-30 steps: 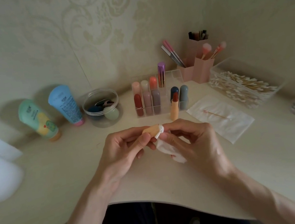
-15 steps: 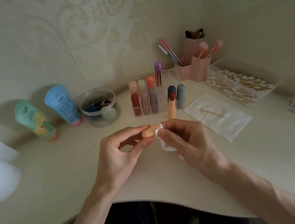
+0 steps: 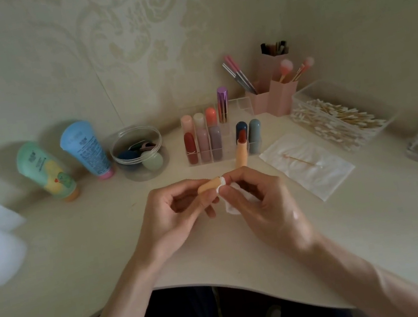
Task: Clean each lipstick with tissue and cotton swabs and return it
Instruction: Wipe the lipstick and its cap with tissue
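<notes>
In front of the clear organizer (image 3: 244, 104), a peach lipstick cap (image 3: 208, 186) is pinched between the thumb and fingers of the left hand (image 3: 173, 214) and held nearly level. A white tissue (image 3: 233, 205) is pinched by the right hand (image 3: 259, 199) and pressed against the cap's right end, so the two hands are held close together above the table. The matching peach lipstick (image 3: 241, 150), its red bullet bared, is stood upright just in front of the organizer. To the organizer's right a flat tissue sheet (image 3: 327, 180) is spread with a used swab (image 3: 301, 161) laid on it, and a box of cotton swabs (image 3: 333, 115) is set behind the sheet.
</notes>
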The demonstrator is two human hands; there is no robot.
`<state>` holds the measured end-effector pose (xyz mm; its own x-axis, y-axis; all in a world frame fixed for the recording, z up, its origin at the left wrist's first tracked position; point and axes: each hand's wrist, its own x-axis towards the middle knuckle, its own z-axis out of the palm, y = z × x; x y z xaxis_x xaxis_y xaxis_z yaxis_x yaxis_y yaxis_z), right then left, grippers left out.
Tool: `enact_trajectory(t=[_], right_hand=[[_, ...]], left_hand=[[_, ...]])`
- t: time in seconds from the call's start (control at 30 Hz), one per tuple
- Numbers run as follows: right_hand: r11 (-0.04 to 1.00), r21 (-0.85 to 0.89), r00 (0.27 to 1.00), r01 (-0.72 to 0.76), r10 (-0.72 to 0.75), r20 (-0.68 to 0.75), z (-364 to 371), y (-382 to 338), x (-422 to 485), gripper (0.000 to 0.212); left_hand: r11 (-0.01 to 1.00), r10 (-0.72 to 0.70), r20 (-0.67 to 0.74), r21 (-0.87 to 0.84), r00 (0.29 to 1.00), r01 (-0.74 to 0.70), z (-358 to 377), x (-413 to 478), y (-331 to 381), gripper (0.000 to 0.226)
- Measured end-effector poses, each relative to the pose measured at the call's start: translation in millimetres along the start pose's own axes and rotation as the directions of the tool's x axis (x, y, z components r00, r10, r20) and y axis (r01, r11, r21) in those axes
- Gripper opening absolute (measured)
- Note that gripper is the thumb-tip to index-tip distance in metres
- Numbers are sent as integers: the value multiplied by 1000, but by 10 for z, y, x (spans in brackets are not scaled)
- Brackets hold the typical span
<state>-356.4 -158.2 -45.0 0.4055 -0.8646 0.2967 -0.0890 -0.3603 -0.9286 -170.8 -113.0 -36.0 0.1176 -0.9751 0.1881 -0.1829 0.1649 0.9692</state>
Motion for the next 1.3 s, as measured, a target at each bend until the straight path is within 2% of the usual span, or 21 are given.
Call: enact_trajectory(t=[0.17,0.33,0.4,0.5,0.63,0.8,0.87,0.97,1.07,1.13,1.2,1.23,1.3], right_hand=[[999,35,1000,-1,0,29,9,12,47,14],[998,-12,998,59,-59,-9,-20,-1,7,8],[998,-29,999,48,-48,-1,-2,2,8,7],[999,-34,1000,17,-17,13,8,14,36,6],[999,-30,999,35,-34,17,-18,-9,28,6],[991,-86,994,105,-106,-12,-17,-27,29,4],[990,-93,994,111,-111,1,-2,-10,26,3],[995,-51,996,80,-79,33,9,4,27,5],[992,-64,994,105,-104,19,-2,-4,33,5],[988,-81,991,131,-132,-8,-9,-13,29,5],[989,-73,991,126,-128,-24,-8,-10,22,6],[992,-59,993,111,-113,-25,-6,-6,17,6],[994,-44,995,96,-97,-14,-1,-2,14,5]], left_hand=[[999,30,-74,13,997,-29,20,-19,-21,33],[992,-102,68,-64,992,107,-20,8,4,25],[995,-79,47,-52,996,82,-16,13,-24,27],[1000,-15,0,-13,1000,15,-11,19,-76,17],[1000,7,-20,-26,1000,-7,-13,10,-49,23],[991,-106,115,-65,988,114,-19,5,20,35],[989,-119,109,-77,987,128,-27,14,20,28],[997,-53,52,-51,997,55,-40,23,-16,16],[999,-16,40,-41,999,17,-37,9,6,22],[996,-67,64,-61,996,71,-23,-9,58,23],[989,-120,91,-71,989,127,-12,-20,75,35],[989,-124,96,-72,988,132,-7,-19,72,41],[994,-97,92,-48,991,102,3,-16,72,39]])
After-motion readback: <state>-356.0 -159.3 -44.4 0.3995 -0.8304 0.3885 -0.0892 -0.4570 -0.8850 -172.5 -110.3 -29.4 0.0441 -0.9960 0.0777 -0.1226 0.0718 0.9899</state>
